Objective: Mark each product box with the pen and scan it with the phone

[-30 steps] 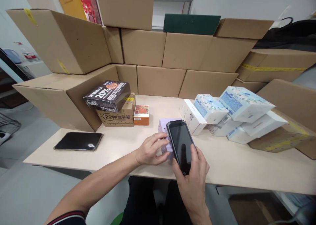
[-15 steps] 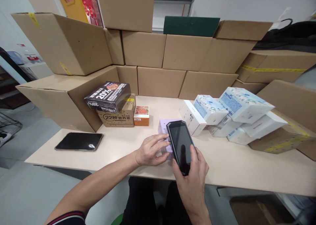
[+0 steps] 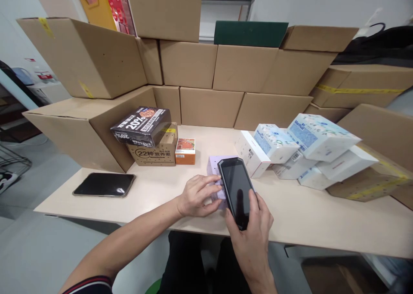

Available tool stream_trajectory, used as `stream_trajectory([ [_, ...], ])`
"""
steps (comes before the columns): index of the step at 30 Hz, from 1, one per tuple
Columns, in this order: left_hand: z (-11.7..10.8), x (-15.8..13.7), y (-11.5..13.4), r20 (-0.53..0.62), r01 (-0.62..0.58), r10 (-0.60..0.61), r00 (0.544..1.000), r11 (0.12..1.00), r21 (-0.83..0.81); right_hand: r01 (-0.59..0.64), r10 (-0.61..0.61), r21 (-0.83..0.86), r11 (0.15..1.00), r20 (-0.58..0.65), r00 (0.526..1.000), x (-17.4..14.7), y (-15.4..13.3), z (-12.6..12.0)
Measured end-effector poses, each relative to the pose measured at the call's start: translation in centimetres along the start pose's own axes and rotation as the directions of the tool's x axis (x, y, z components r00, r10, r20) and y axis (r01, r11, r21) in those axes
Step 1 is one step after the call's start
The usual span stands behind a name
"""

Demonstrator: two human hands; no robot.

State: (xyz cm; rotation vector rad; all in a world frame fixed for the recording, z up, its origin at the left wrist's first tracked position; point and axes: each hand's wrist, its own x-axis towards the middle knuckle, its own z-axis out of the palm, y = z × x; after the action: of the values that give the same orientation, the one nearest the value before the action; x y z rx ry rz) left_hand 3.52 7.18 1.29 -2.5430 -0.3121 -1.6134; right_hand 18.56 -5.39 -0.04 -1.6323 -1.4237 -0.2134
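A black rugged smartphone (image 3: 236,186) with a dark screen is tilted over a small lilac box (image 3: 213,165). My right hand (image 3: 253,225) grips its lower part, thumb on the left edge and fingers along the right edge. Beside it, my left hand (image 3: 200,196) has its fingers spread and bent. Those fingertips meet the phone's left edge, in front of the lilac box, which they partly cover. Whether they also touch the box, I cannot tell.
Another phone (image 3: 105,185) lies at the table's left. An orange box (image 3: 185,151) stands near a black box (image 3: 143,124) on a brown carton (image 3: 153,154). To the right are a white box (image 3: 252,154) and stacked tissue packs (image 3: 322,135). Large cardboard boxes (image 3: 211,107) wall the back.
Both hands and the phone hold nearly the same position. The view has shifted very slightly.
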Motion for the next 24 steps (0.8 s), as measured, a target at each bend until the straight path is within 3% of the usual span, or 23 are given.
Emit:
stream_trajectory([
  [15,0.2,-0.1,-0.1,-0.013,-0.01,0.01,1.0,1.0,0.012,-0.037,0.037,0.065,0.997,0.004,0.999,0.1,0.4,-0.6],
  [19,0.2,-0.2,-0.2,-0.004,-0.026,0.026,1.0,0.999,0.032,-0.115,0.117,0.043,0.992,-0.042,0.992,0.2,1.6,-2.3],
  [24,0.1,-0.1,-0.2,-0.001,-0.033,0.033,0.999,0.999,0.032,-0.2,0.184,-0.114,0.973,-0.141,0.973,0.0,4.9,-5.6],
])
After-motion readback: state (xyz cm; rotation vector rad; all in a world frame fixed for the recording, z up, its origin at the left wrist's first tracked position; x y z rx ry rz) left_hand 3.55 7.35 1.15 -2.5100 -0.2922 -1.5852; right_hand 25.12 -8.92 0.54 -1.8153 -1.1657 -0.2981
